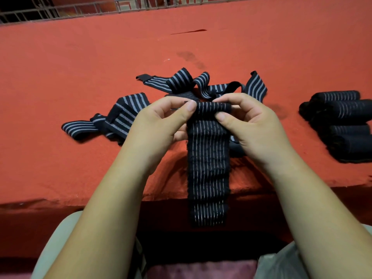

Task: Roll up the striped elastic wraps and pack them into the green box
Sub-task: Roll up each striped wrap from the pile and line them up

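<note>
A black elastic wrap with thin grey stripes (208, 158) hangs over the front edge of the red table. Its top end is turned into a small roll (213, 108). My left hand (159, 121) pinches the roll's left end and my right hand (255, 125) pinches its right end. Behind my hands lies a loose tangle of unrolled striped wraps (193, 82), and another loose wrap (118, 117) lies to the left. Several finished rolls (342, 121) are stacked at the right. No green box is in view.
The red cloth-covered table (80, 67) stretches far back to a metal grid fence (60, 13). A dark stain (189, 57) marks the cloth behind the tangle. My knees in pale trousers (60, 238) show below the table edge.
</note>
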The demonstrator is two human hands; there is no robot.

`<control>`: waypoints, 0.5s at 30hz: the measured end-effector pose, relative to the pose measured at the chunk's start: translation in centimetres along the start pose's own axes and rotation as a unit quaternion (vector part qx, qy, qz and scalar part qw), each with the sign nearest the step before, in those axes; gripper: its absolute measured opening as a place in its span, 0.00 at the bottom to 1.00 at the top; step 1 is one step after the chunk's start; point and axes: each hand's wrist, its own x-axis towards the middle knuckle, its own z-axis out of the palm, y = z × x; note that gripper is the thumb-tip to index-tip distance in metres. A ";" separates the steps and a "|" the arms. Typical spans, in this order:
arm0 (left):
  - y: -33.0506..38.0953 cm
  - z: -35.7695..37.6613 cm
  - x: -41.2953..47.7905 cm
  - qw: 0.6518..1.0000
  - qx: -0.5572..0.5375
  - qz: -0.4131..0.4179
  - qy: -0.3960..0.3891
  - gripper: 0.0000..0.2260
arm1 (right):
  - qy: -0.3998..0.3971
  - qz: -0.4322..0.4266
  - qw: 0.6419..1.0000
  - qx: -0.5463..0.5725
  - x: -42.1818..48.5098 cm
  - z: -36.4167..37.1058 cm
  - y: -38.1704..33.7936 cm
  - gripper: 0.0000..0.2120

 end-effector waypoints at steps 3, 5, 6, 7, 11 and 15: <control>-0.1 0.2 0.1 1.000 -0.004 0.005 0.001 0.08 | 0.003 0.003 1.000 -0.004 -0.1 0.1 0.1 0.12; 0.0 0.1 0.2 1.000 -0.024 0.003 0.003 0.07 | 0.005 0.004 1.000 -0.018 -0.1 0.2 0.1 0.10; 0.0 0.1 0.2 0.999 -0.032 0.001 0.002 0.07 | 0.004 0.008 1.000 -0.024 -0.2 0.2 0.0 0.09; 0.0 0.0 0.2 0.999 -0.035 0.000 0.000 0.06 | 0.003 0.012 1.000 -0.028 -0.2 0.2 0.0 0.08; -0.1 -0.2 0.3 0.999 -0.046 -0.001 -0.015 0.07 | 0.018 0.024 0.999 -0.022 -0.1 0.4 0.2 0.10; -0.4 -0.2 0.5 0.999 -0.049 -0.010 -0.014 0.09 | 0.035 0.025 0.999 0.013 0.0 0.6 0.2 0.10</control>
